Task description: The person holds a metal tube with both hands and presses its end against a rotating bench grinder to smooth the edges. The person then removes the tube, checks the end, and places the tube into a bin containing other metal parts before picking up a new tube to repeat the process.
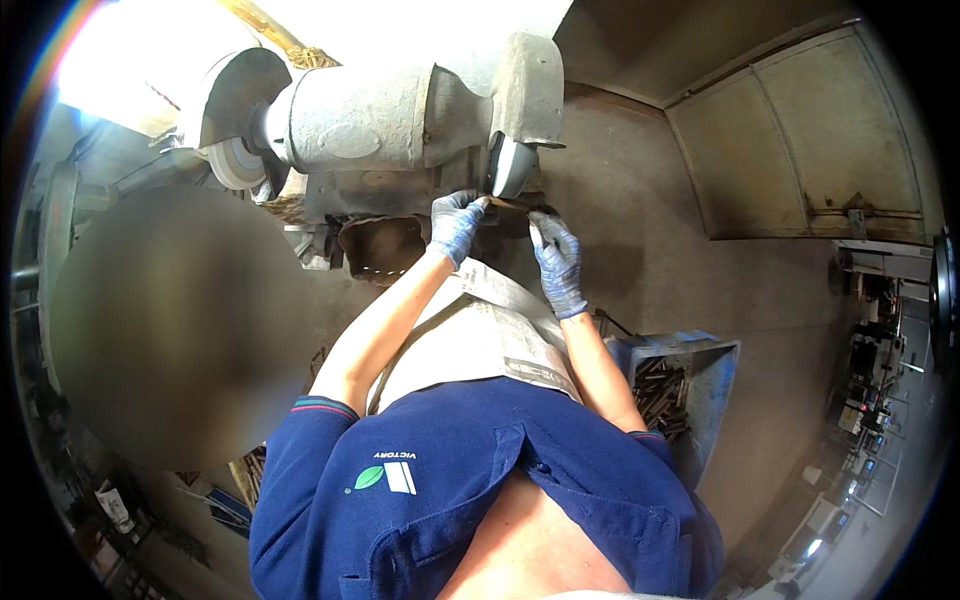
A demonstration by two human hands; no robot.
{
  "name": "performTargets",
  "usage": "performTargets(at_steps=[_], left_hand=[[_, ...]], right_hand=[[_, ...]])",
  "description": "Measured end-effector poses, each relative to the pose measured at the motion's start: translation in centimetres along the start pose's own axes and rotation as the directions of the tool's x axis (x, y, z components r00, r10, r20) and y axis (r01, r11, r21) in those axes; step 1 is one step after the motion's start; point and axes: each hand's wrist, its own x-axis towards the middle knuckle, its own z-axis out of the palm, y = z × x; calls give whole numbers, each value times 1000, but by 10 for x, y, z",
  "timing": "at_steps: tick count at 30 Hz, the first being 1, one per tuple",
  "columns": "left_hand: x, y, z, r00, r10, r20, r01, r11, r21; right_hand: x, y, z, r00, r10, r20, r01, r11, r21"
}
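A large grey bench grinder (355, 118) stands in front of me, with a grinding wheel at each end. Its right wheel (513, 167) shows below a curved metal guard (530, 85). Just under that wheel, my two hands, in blue-grey gloves, hold a thin, narrow metal piece (510, 204) crosswise. My left hand (455, 228) pinches the left end between thumb and fingers. At the other end, my right hand (557, 258) is closed on it with the fingertips. Whether the piece touches the wheel, I cannot tell.
The left wheel (237, 163) sits at the grinder's far end. Below the grinder is a rusty brown box (385, 245). A blue bin (715, 400) with many metal rods (655, 390) stands by my right side. Large metal panels (810, 140) rise at the far right. A blurred disc covers the left.
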Motion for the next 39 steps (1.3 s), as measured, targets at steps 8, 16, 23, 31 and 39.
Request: performTargets(at_steps=[8,16,23,31,39], left_hand=[[2,13,-28,999,2,-50,3,995,101],[1,11,-52,999,43,6,-43,995,85],[-64,52,-56,973,83,215,-75,996,-41],[-88,78,-60,929,51,366,10,986,-165],[-90,87,-40,973,3,232,12,998,-62]], right_hand=[[3,-4,24,992,52,115,-61,995,78],[-1,3,34,985,-55,163,35,992,122],[-27,-63,0,896,-385,222,400,916,-25],[-40,-107,-21,824,-493,277,529,846,-68],[-42,-106,-21,793,-534,294,581,808,-98]])
